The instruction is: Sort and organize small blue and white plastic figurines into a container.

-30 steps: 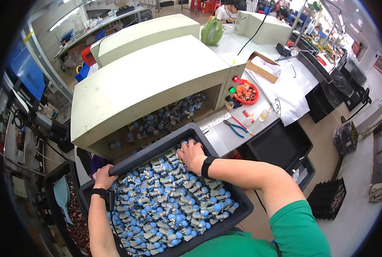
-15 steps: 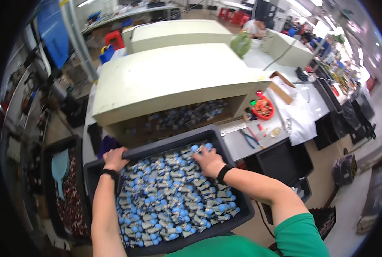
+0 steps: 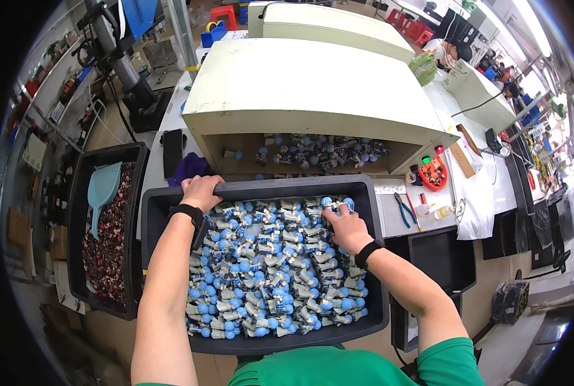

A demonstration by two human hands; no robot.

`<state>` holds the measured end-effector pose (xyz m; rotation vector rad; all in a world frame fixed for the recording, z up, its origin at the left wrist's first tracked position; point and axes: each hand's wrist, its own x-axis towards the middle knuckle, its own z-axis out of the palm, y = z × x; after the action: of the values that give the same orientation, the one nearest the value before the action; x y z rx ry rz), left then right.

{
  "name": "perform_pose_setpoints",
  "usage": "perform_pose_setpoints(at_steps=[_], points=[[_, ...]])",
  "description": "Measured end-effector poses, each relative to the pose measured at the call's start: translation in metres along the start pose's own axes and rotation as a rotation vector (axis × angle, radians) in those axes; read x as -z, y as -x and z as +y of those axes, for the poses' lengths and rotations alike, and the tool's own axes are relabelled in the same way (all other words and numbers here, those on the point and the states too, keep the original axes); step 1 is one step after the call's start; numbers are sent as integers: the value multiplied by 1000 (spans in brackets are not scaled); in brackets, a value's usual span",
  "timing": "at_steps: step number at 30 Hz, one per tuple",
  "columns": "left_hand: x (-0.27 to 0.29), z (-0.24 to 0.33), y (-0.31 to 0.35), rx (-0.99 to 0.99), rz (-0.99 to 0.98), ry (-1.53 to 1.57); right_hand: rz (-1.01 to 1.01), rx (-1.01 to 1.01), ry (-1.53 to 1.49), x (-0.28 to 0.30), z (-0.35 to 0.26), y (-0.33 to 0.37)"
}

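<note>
L hand [image 3: 200, 192] grips far rim of black tray [image 3: 293, 186], just in front of cream housing [image 3: 313, 80]; R hand [image 3: 347, 230] on blue-headed figurines [image 3: 268, 270] in tray's far R corner, can't tell if gripping

Left hand [image 3: 200, 192] and right hand [image 3: 348, 232] reach forward, apart.

1. Illumination: bright; white ceiling tube light [image 3: 533, 27] glares at upper right.
2. Shadow: dim interior of cream, box-shaped housing [image 3: 313, 80].
3. Distortion: straight edges bend toward blackened rim.
4. Focus: centre sharp.
</note>
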<state>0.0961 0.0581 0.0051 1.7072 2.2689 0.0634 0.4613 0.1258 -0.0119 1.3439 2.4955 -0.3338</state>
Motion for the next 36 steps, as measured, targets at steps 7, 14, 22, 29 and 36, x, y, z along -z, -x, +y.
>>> perform_pose_setpoints(at_steps=[7, 14, 22, 29, 36], points=[[-3, 2, 1, -11, 35, 19, 8, 134, -251, 7, 27, 9], [-4, -4, 3, -14, 47, 8, -108, 6, -1145, 93, 35, 24], [1, 8, 2, -50, 70, 23, -26, -255, -2400, 84, 147, 2], [4, 0, 18, -65, 116, 35, -12, -402, -2464, 38, 197, -52], [4, 7, 9, -97, 106, 35, 31, -93, -2300, 11, 215, -156]])
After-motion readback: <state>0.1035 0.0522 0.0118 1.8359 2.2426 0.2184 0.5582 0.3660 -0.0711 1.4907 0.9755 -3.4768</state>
